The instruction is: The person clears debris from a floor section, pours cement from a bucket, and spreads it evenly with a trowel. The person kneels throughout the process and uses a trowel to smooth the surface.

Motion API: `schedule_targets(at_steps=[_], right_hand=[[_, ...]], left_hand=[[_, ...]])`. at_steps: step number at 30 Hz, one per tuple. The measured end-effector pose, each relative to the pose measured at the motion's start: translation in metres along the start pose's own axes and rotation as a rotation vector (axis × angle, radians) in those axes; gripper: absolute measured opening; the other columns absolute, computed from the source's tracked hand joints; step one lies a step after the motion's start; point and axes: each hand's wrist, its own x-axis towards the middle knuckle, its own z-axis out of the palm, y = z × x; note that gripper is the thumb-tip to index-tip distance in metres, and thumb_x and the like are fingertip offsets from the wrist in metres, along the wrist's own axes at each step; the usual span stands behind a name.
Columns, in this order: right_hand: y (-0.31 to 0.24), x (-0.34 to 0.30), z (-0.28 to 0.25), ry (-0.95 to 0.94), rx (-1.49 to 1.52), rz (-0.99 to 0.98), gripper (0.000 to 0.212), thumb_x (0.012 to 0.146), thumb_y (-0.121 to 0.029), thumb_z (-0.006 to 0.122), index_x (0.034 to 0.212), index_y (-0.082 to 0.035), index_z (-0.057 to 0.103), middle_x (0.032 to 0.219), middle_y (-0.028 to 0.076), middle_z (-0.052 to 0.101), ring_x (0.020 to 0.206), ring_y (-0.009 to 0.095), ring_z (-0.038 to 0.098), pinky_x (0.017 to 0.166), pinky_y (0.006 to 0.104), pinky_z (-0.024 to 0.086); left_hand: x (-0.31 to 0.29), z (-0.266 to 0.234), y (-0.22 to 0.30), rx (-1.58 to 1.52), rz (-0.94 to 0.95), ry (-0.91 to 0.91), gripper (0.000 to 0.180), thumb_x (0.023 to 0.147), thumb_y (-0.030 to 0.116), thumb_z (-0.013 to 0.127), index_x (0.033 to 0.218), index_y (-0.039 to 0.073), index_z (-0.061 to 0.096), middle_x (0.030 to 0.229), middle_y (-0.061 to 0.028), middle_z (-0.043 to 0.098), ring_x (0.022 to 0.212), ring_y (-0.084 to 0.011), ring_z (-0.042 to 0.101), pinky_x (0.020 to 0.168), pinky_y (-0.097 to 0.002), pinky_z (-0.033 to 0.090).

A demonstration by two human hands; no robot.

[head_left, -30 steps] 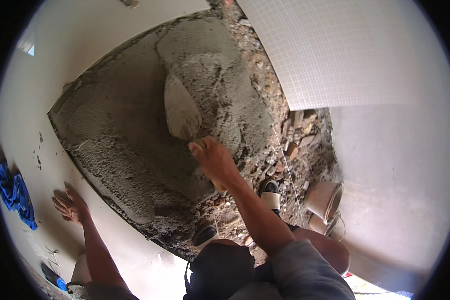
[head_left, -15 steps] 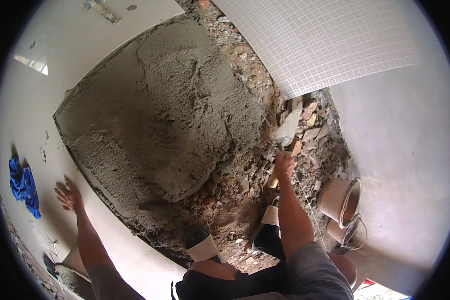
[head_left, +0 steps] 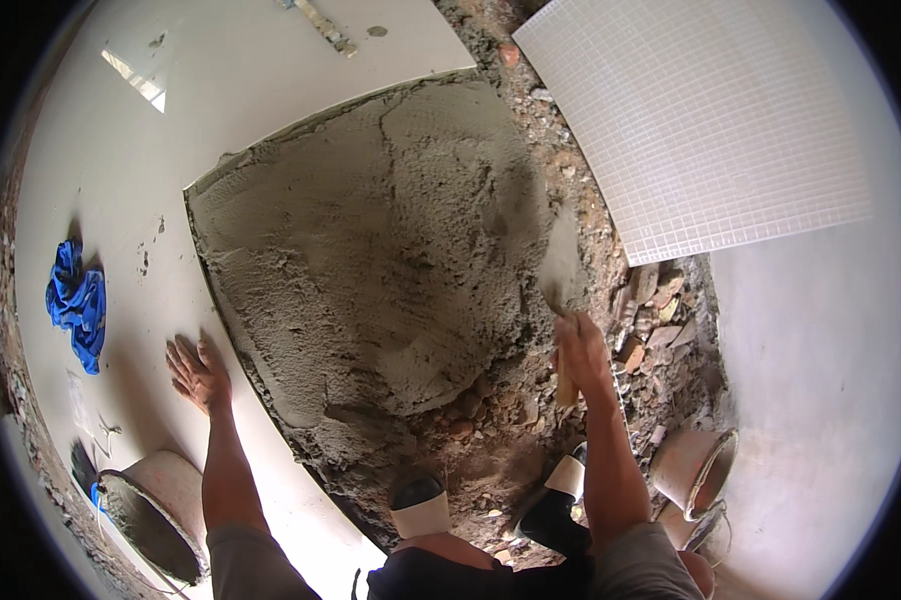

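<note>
My right hand (head_left: pixel 582 352) is closed round the wooden handle of a trowel (head_left: pixel 562 255). The trowel's grey blade rests along the right edge of a bed of wet mortar (head_left: pixel 370 250), next to the rubble. My left hand (head_left: pixel 200 374) lies flat with fingers spread on the smooth pale floor tiles (head_left: pixel 160 290), left of the mortar; it holds nothing. The mortar is rough and ridged, with a ragged lower edge near my feet.
Broken brick and rubble (head_left: pixel 660 310) lie along the right. A tile with a small grid pattern (head_left: pixel 710 140) stands at upper right. Buckets (head_left: pixel 692 470) sit at right; a mortar-smeared bucket (head_left: pixel 170 500) tips at lower left. A blue cloth (head_left: pixel 76 305) lies at left.
My right hand has swung the trowel from over the rubble to the mortar's right edge. The whole view has shifted, and my left hand stays flat on the tiles.
</note>
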Motion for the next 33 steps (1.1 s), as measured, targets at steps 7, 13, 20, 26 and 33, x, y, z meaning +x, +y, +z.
schedule_targets(at_steps=[7, 13, 20, 26, 33], right_hand=[[-0.145, 0.108, 0.124, 0.017, 0.113, 0.077, 0.037, 0.096, -0.036, 0.046, 0.101, 0.0, 0.052, 0.072, 0.009, 0.053, 0.052, 0.019, 0.054, 0.048, 0.0364, 0.049], [-0.166, 0.1, 0.155, -0.389, -0.591, -0.126, 0.039, 0.098, -0.036, 0.041, 0.112, -0.001, 0.051, 0.079, 0.014, 0.056, 0.061, 0.021, 0.06, 0.054, 0.0416, 0.049], [-0.172, 0.16, 0.103, -0.109, -1.36, -0.438, 0.036, 0.1, -0.043, 0.028, 0.119, -0.018, 0.045, 0.094, 0.012, 0.059, 0.065, 0.021, 0.062, 0.055, 0.0357, 0.058], [-0.183, 0.23, 0.065, 0.135, -1.341, -0.376, 0.032, 0.095, -0.042, 0.043, 0.115, -0.017, 0.051, 0.105, 0.017, 0.064, 0.097, 0.038, 0.063, 0.084, 0.0507, 0.049], [-0.205, 0.232, 0.087, 0.043, -1.025, -0.127, 0.045, 0.091, -0.04, 0.044, 0.117, -0.005, 0.057, 0.098, 0.02, 0.066, 0.102, 0.036, 0.061, 0.091, 0.0501, 0.043]], left_hand=[[-0.001, -0.009, 0.009, -0.007, 0.008, 0.01, 0.062, 0.095, 0.052, 0.035, 0.147, 0.017, 0.028, 0.155, -0.0013, 0.02, 0.144, -0.0202, 0.013, 0.113, -0.0498, 0.008], [0.0, -0.01, 0.008, -0.017, -0.004, -0.004, 0.062, 0.096, 0.05, 0.036, 0.146, 0.016, 0.028, 0.155, -0.0027, 0.021, 0.143, -0.0206, 0.014, 0.114, -0.0486, 0.007], [0.001, -0.006, 0.004, -0.005, 0.022, 0.005, 0.06, 0.096, 0.045, 0.038, 0.147, 0.014, 0.027, 0.155, -0.0031, 0.021, 0.144, -0.0225, 0.013, 0.114, -0.0491, 0.007], [0.001, -0.003, 0.003, -0.009, 0.009, 0.004, 0.06, 0.096, 0.044, 0.039, 0.146, 0.015, 0.027, 0.154, -0.003, 0.022, 0.143, -0.023, 0.014, 0.113, -0.0493, 0.008], [0.001, 0.0, 0.002, -0.022, 0.007, 0.028, 0.059, 0.095, 0.045, 0.039, 0.146, 0.016, 0.029, 0.154, -0.0026, 0.023, 0.143, -0.0214, 0.015, 0.113, -0.0492, 0.008]])
